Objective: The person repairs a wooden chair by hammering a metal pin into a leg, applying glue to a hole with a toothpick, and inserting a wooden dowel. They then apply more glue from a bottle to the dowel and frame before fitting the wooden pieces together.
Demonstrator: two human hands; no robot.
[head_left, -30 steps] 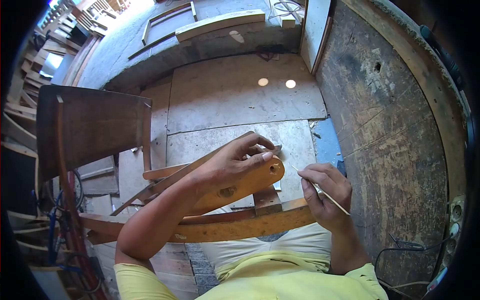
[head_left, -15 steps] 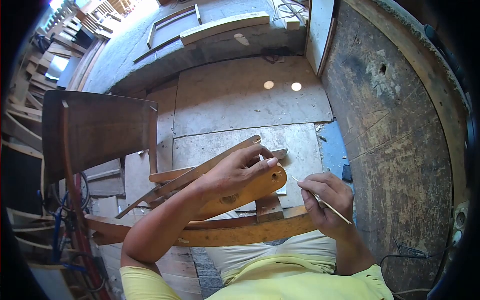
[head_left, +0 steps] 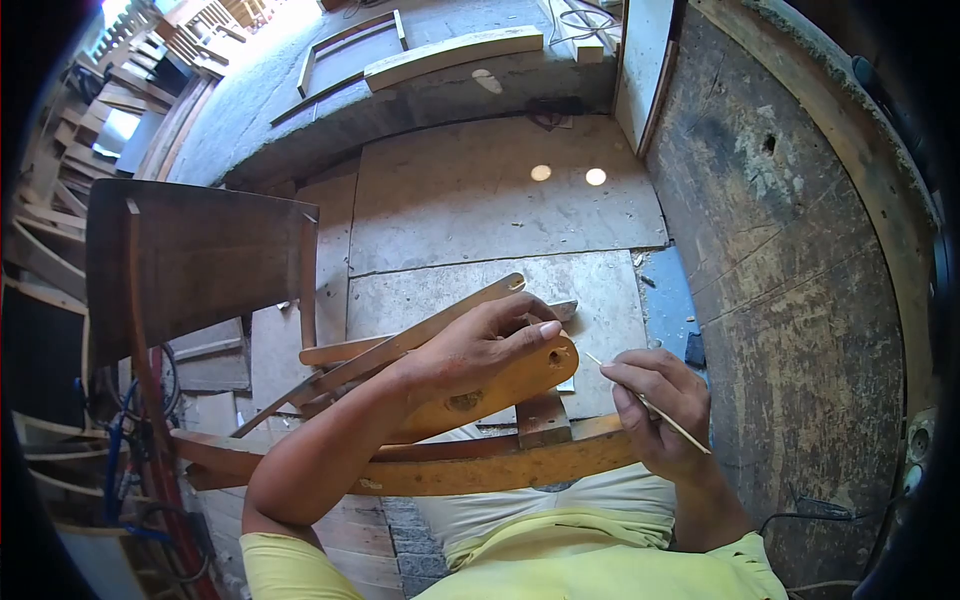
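Head view: looking down past a yellow shirt (head_left: 545, 570) and pale trousers (head_left: 610, 500), two bare hands busy with some woodwork.
Orange-brown wooden piece (head_left: 520, 385): right in front of the person, under the left hand, tilted so its rounded end points up and right. Got a small round hole (head_left: 556, 357) near that end, plus a dark oval patch (head_left: 464, 402) further down its face.
Left hand (head_left: 490, 335): lying over the upper edge of that piece, fingers bent over the far side, thumb stretched toward the rounded end. Fingertips are mostly hidden, so honestly can't tell how tightly they're gripping.
Right hand (head_left: 665, 400): thumb and fingers pinching a thin pale stick (head_left: 672, 426), tip aimed at the holed end but a small gap short of it.
Curved rail (head_left: 480, 472): runs across just above the lap, with a wooden block (head_left: 542, 420) against its far side.
Flat slat (head_left: 455, 310): slants behind the left hand.
Dark panel (head_left: 220, 245): off to the left, well apart from the right hand.
Floor boards (head_left: 450, 220): beyond the hands, two bright light spots on them.
Scuffed wooden panel (head_left: 800, 300): fills the right side, past a blue strip (head_left: 665, 300) dotted with shavings.
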